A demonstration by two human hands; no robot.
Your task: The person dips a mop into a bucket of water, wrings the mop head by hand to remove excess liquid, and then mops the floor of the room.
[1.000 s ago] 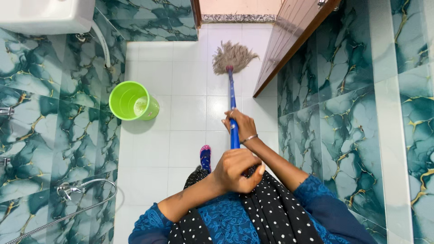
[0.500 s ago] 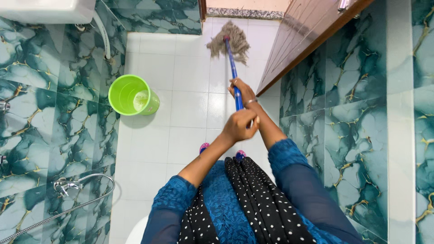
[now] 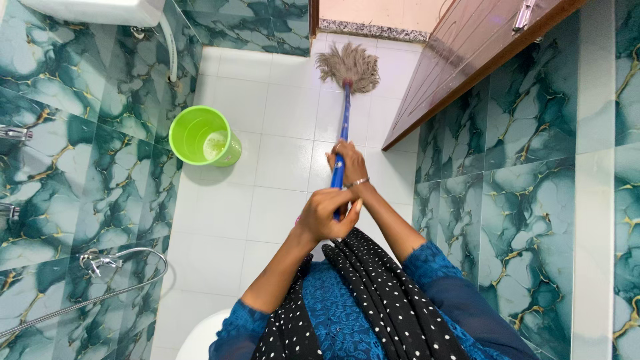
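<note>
From my head camera I look down at my own two hands on a mop. My left hand (image 3: 327, 215) is nearest my body, and its fingers (image 3: 340, 208) are closed tight around the top end of the blue mop handle (image 3: 344, 120). My right hand (image 3: 348, 163) is a bit further down the same handle, toward the mop head, and its fingers are wrapped around the pole too. A thin bangle sits on that wrist.

The mop head (image 3: 348, 67) is a bunch of grey-brown strings. It lies spread on the white tiled floor (image 3: 280, 160), far from me, close to the doorway and just beside the brown wooden door (image 3: 460, 60).

I think the pole is stiff and light, and smooth, so it could slip in wet hands. The strings look soft and floppy, and would be heavier when wet. Holding with two hands apart on the pole seems the best way to hold it.

A green bucket (image 3: 203, 137) stands on the floor to the left of the mop handle, near the green marble wall tiles (image 3: 87, 153). A shower hose (image 3: 100, 293) hangs on that wall, nearer me than the bucket.
</note>
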